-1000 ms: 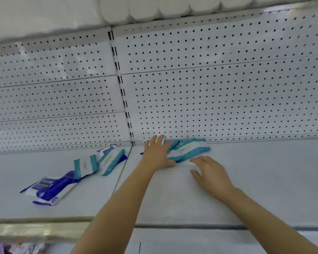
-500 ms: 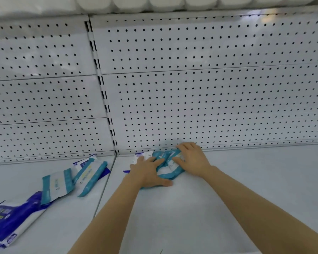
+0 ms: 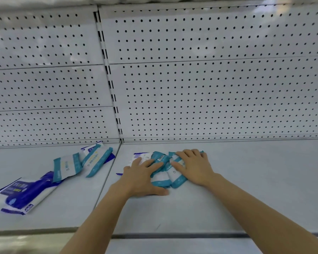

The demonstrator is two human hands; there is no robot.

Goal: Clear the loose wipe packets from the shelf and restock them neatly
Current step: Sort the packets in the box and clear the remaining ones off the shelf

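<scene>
both hands [image 3: 143,177] [image 3: 195,167] now lower on the teal packets [image 3: 162,182], fingers spread flat, on shelf [image 3: 246,180]

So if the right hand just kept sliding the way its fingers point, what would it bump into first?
Probably the pegboard back wall. The right hand lies on the teal wipe packets, fingers aimed at the shelf's back; only bare shelf seems to lie between, though depth is unclear.
</scene>
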